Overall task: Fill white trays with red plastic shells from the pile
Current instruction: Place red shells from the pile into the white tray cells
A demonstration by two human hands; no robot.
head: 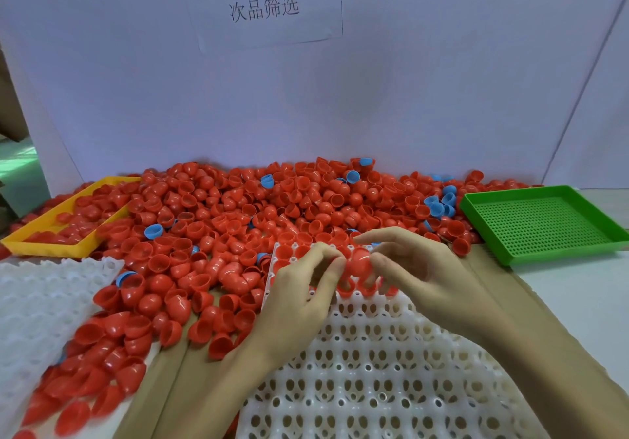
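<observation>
- While most pockets of the white tray (374, 363) in front of us sit bare, we're only a row or two in, all at the far edge.
- Left hand (299, 289) and right hand (418, 268) meet over that far edge, fingertips pinching one red shell (360, 265) between them; looks like seating or separating it.
- Next move, our guess: press it down into a free pocket beside the filled ones, then reach forward for more.
- Pile (272, 207) touches the tray's far and left edges, so supply is just beside the hands.
- Stray blue shells (153, 231) mixed in, need skipping.
- Open room: near tray rows and bare table (578, 295) on the right; yellow tray (44, 244) and green tray (544, 224) flank the pile, spare white tray (41, 302) on the left.
</observation>
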